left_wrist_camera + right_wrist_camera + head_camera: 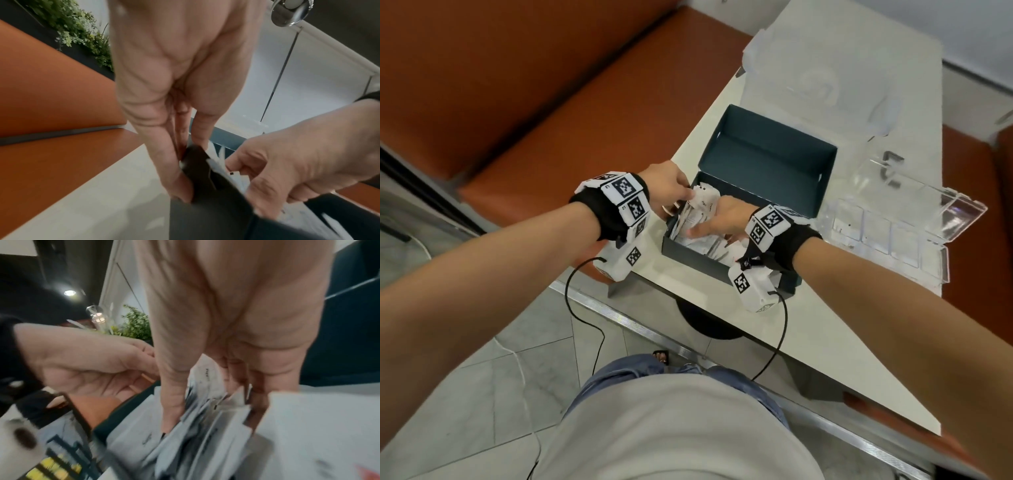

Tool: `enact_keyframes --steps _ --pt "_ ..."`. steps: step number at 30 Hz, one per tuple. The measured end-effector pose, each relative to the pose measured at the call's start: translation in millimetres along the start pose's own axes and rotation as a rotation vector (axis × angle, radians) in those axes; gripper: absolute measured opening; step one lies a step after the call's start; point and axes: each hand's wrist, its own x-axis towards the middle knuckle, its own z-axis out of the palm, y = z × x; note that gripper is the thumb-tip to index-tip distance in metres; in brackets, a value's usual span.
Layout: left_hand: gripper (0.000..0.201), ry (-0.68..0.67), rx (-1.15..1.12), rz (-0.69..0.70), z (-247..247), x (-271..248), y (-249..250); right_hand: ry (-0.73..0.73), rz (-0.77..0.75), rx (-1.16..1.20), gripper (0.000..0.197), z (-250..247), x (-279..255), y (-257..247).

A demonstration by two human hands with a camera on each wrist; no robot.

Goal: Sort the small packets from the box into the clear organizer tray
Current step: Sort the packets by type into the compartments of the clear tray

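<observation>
While both hands work inside, open dark teal cardboard box holds white paper packets; right hand grips a bunch, left hand pinches box's left wall; clear plastic organizer tray right.

1. Dark box sits at the near table edge; its raised lid walls off the far side.
2. Box mouth crowded: white packets stand packed, with the left hand and right hand both in it.
3. Clear organizer tray lies just right of the box, compartments open from above.
4. Bare tabletop runs nearer than the box.
5. Orange bench lies left, below table level.
</observation>
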Motion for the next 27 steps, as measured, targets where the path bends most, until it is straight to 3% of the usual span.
enact_keyframes --steps 4,9,13,16,21,27 --pt "0.031 -0.009 -0.005 0.005 0 0 -1 -0.004 0.059 0.180 0.041 -12 2 10" --pt "0.030 -0.038 -0.017 -0.008 -3 -1 0 0.033 0.105 0.230 0.024 -37 -4 17" --pt "0.031 -0.047 -0.002 -0.015 -4 -1 0 0.100 0.109 0.053 0.023 -47 -6 17" --pt "0.030 -0.050 0.015 -0.023 -4 0 0 0.109 0.089 0.118 0.019 -43 -4 12" --pt "0.030 -0.084 -0.018 -0.037 -4 1 2 0.116 0.086 0.105 0.047 -20 1 5" --pt "0.030 -0.074 -0.039 -0.037 -4 1 0 0.200 0.076 0.131 0.029 -11 -1 -5"
